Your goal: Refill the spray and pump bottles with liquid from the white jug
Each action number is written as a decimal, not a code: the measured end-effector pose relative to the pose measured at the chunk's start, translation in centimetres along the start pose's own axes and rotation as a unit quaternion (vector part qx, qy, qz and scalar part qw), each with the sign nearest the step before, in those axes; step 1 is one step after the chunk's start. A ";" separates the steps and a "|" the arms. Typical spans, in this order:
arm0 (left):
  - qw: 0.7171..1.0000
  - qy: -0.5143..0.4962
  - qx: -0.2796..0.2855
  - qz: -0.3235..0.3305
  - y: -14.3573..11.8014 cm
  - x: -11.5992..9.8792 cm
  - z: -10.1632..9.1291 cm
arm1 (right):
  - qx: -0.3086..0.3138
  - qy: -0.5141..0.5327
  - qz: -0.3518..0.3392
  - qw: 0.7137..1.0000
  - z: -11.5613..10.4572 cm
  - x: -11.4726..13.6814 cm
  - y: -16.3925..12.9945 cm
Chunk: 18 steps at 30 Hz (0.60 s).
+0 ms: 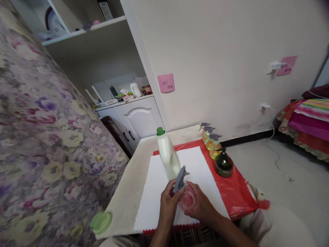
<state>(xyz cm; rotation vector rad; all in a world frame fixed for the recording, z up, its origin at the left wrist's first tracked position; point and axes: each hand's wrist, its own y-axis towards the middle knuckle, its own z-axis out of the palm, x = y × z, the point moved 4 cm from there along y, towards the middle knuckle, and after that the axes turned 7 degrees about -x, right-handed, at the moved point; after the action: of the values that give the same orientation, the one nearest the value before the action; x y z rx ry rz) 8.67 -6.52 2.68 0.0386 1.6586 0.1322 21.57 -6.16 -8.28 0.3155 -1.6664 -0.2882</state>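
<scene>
Both hands over white sheet [164, 192] on desk [128, 192], right hand [199, 204] curled round pink bottle [188, 200], left hand [168, 200] pinching its grey sprayer [180, 179], white jug [168, 154] just behind, spray bottles [212, 142] by wall, cabinet [138, 118] beyond.

Both forearms are bare, with no sleeve in view. The left hand [168, 200] and the right hand [199, 204] wear no gloves, and no ring, watch or bracelet shows. Light fabric covers the lap below.
</scene>
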 end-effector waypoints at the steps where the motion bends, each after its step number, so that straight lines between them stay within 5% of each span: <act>1: 1.000 0.001 -0.001 -0.006 0.0 0.1 -0.1 | 0.000 0.004 0.000 1.000 0.0 0.0 0.0; 11: 1.000 0.024 0.005 -0.012 0.1 0.3 -0.2 | 0.004 -0.012 0.016 1.000 -0.1 -0.8 0.1; 18: 0.999 0.022 0.050 -0.004 0.4 0.8 -0.3 | 0.020 0.042 0.024 0.999 -0.5 1.0 0.2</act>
<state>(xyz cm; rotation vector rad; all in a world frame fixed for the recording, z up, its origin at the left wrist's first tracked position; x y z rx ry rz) 8.26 -6.03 1.96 0.1049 1.7080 0.0438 22.00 -6.37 -7.26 0.3122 -1.5962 -0.2034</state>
